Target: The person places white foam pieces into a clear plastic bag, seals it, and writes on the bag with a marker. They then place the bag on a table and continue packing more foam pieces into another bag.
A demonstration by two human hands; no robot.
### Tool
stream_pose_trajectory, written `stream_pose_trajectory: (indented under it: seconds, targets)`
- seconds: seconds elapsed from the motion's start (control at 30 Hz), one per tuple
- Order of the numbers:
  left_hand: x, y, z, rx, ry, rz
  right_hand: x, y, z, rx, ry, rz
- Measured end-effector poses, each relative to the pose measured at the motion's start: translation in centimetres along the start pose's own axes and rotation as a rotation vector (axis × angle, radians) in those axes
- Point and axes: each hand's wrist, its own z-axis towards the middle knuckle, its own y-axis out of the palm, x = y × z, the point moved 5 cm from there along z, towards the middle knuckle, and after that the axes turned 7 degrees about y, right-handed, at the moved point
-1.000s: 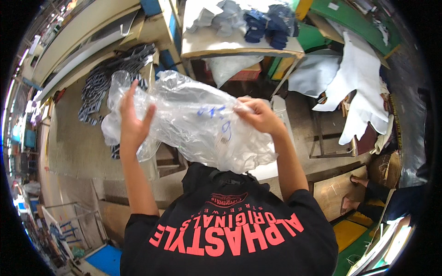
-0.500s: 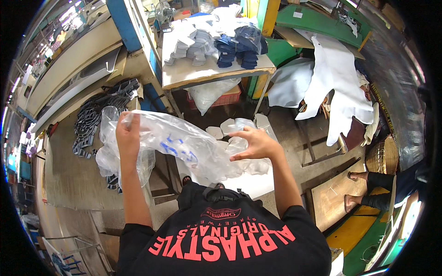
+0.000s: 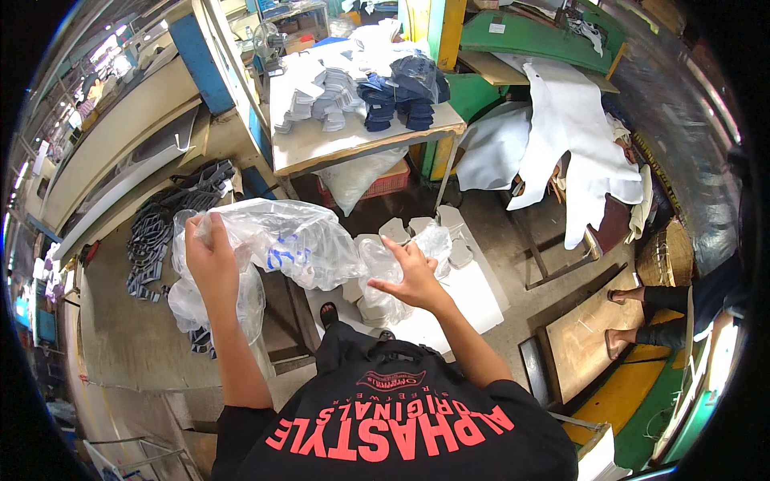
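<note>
Brings right hand, spread and apparently gripping nothing, nearer to left hand than half a second ago, close to white pieces. Pinches clear bag at left with left hand, probably to keep it raised and extended rightward.

Navy pieces on a table, red crate beneath, pale sheet, wicker basket
</note>
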Motion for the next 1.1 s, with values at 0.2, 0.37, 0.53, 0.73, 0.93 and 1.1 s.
stream_pose_trajectory:
  seconds: [0.2, 0.37, 0.53, 0.73, 0.93, 1.1]
  targets:
    - [-0.3, 0.2, -0.6, -0.146, -0.085, -0.18, 0.7, 1.0, 0.6, -0.049, 0.008, 0.088]
    - [-2.0, -0.3, 1.5, -0.113, -0.105, -0.248, 0.9, -0.6, 2.3, 0.041, -0.062, 0.462]
    - [-3.9, -1.6, 4.4, 0.014, -0.146, -0.248, 1.7, -6.3, 4.2, 0.399, -0.051, 0.463]
    - [-7.3, -1.1, 5.2, 0.06, -0.2, -0.261, -1.5, -2.3, 3.7, -0.125, -0.086, 0.019]
    - [-9.9, -0.2, 5.4, 0.195, -0.318, -0.312, -6.8, 3.0, 0.4, -0.473, -0.275, 0.221]
    - [-10.6, -0.4, 5.1, 0.158, -0.336, -0.356, -7.5, 5.0, 3.5, -0.338, 0.098, 0.359]
